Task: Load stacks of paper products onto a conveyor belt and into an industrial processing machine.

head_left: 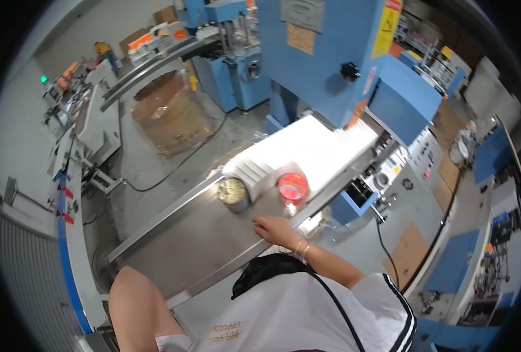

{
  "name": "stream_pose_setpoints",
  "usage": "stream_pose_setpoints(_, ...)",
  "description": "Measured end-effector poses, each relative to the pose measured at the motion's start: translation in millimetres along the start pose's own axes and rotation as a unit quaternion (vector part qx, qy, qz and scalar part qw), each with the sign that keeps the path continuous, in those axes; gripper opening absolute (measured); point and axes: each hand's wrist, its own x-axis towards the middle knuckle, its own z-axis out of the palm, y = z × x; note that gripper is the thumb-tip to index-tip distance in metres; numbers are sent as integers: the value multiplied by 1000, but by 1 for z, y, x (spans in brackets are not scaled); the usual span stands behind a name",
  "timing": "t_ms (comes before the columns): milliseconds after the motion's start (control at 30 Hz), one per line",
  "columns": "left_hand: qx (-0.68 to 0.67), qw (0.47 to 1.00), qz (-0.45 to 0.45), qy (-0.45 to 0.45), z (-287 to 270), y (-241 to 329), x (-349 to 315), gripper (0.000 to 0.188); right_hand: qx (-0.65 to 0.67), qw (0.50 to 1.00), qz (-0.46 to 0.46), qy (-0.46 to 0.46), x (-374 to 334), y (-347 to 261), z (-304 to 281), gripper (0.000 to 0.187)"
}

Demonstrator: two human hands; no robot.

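My right hand (275, 230) is over the near edge of a metal chute table (178, 252), its fingers loosely bent and slightly apart with nothing visible in them. Just beyond it stands a round container with a red top (292, 188), partly in clear film. To its left, a clear jar with pale yellowish contents (233, 195) stands upright, apart from my hand. Both are at the end of a brightly lit white conveyor (307, 146). Of my left arm only the bent elbow (132, 287) shows at the lower left; the left hand is out of the picture.
A large blue machine (325, 53) rises over the conveyor, with a control panel (422, 158) on its right. A film-lined cardboard box (175, 114) is on the floor at the far left. A black cable (184, 158) crosses the floor. A white-topped bench (78, 246) runs along the left.
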Motion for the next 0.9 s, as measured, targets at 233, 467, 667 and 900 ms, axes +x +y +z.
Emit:
stream_pose_setpoints(233, 21, 996, 75, 32, -2, 33, 40, 33, -25, 999, 16, 15, 5, -10, -2, 22)
stream_pose_setpoints(467, -17, 993, 109, 49, 1, 51, 74, 36, -25, 999, 9, 28, 3, -1, 0, 22)
stream_pose_setpoints(667, -72, 988, 116, 69, -28, 35, 79, 38, -40, 999, 15, 13, 1, 2, 9, 22)
stream_pose_setpoints(900, -117, 982, 131, 73, -42, 40, 99, 40, -49, 999, 20, -2, 1, 4, 5, 22)
